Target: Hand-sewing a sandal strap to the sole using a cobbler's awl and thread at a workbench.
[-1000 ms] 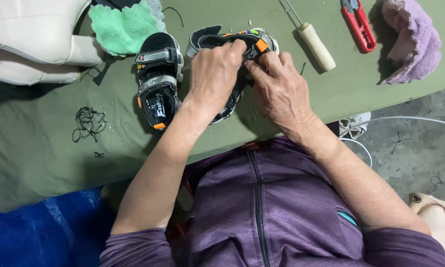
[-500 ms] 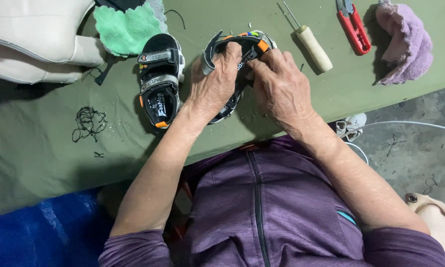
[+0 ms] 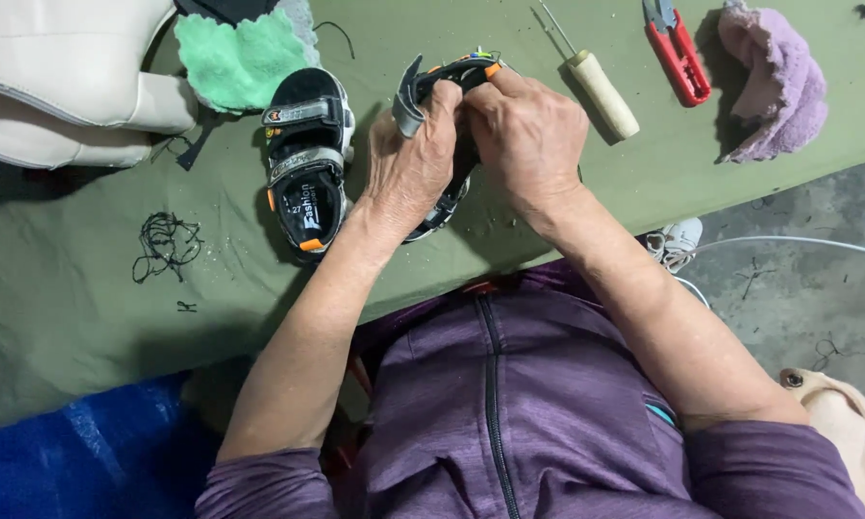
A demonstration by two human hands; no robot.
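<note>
Looking down from your head camera, your left hand [image 3: 408, 159] and right hand [image 3: 528, 135] both close around a small black sandal with orange trim [image 3: 449, 79], held over the green cloth-covered table [image 3: 86, 317] near its front edge. Its matching black sandal [image 3: 307, 159] lies just left. A wooden-handled awl [image 3: 601, 91] and red-handled snips [image 3: 677, 58] sit right, a green rag [image 3: 240, 53] behind. Open cloth lies far left, beyond a tangle of black thread [image 3: 166, 245].

a matt green cloth table cover [image 3: 86, 317], fluffy green rag [image 3: 240, 58], wooden-handled awl [image 3: 601, 91], and glossy red plastic snips [image 3: 680, 62] are seen.
</note>
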